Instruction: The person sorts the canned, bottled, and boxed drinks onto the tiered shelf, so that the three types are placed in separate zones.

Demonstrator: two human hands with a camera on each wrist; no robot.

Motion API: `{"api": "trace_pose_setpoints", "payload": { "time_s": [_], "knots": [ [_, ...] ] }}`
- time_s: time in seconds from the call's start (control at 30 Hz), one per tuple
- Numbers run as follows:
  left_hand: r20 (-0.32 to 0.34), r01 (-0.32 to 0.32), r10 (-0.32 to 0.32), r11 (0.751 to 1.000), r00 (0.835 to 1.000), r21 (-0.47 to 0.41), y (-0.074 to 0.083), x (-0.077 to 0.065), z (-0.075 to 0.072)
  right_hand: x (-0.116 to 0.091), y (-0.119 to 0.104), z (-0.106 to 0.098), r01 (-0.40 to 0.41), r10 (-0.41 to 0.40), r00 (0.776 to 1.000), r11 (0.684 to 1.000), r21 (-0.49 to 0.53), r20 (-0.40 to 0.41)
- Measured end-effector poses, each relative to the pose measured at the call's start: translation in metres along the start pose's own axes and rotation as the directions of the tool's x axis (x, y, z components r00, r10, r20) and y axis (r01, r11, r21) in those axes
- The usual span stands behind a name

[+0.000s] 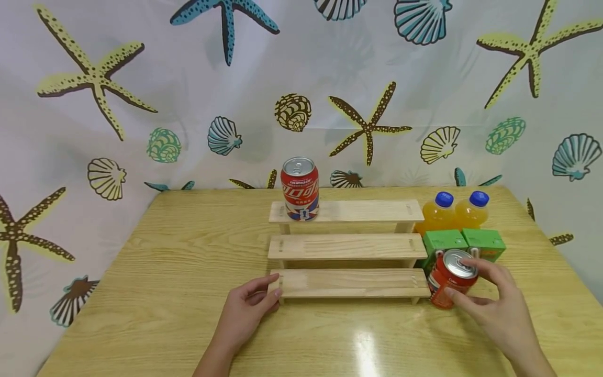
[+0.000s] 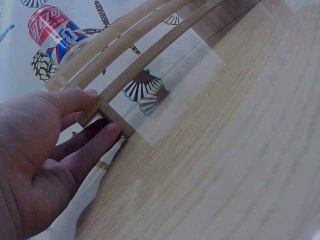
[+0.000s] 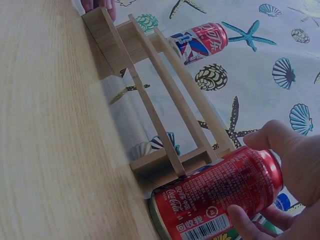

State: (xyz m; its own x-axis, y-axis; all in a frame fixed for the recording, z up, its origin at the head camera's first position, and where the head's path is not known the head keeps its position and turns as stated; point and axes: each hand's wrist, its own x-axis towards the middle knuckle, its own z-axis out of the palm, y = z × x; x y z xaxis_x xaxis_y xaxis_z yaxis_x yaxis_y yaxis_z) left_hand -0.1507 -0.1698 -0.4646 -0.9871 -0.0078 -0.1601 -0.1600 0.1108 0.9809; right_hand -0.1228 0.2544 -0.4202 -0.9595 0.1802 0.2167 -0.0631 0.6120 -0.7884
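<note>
My left hand (image 1: 242,311) pinches the left end of the lowest plank of a three-step wooden display rack (image 1: 348,281); the left wrist view shows the thumb above and fingers below that plank (image 2: 125,80). At the rack's right end, my right hand (image 1: 501,309) grips a red cola can (image 1: 442,277) between thumb and fingers. This can leans a little, its side close against the rack's end, with its printed barcode side (image 3: 210,200) showing in the right wrist view. A second cola can (image 1: 300,188) stands upright on the left of the top step.
Behind the gripped can are two green drink cartons (image 1: 445,239), and behind those, two orange juice bottles (image 1: 439,213) with blue caps. A wood-grain table (image 1: 198,246) carries everything. A white cloth (image 1: 259,78) printed with starfish and shells hangs behind.
</note>
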Motion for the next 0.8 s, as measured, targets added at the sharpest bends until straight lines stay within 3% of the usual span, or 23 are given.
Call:
{"api": "trace_pose_setpoints", "payload": {
  "time_s": [0.27, 0.6, 0.8],
  "knots": [
    [-0.001, 0.012, -0.012, 1.0, 1.0, -0.006, 0.0, -0.001, 0.0, -0.001, 0.003, 0.002, -0.02, 0.017, 0.999, 0.996, 0.083, 0.037],
    [-0.003, 0.009, -0.009, 1.0, 1.0, -0.003, -0.001, 0.001, 0.001, 0.0, 0.008, 0.002, 0.06, -0.061, 0.998, 0.997, 0.044, 0.021],
    [0.0, 0.018, -0.018, 1.0, 1.0, -0.013, -0.001, 0.0, 0.001, 0.0, 0.012, 0.002, 0.033, -0.038, 0.998, 0.996, 0.079, 0.058]
  ]
}}
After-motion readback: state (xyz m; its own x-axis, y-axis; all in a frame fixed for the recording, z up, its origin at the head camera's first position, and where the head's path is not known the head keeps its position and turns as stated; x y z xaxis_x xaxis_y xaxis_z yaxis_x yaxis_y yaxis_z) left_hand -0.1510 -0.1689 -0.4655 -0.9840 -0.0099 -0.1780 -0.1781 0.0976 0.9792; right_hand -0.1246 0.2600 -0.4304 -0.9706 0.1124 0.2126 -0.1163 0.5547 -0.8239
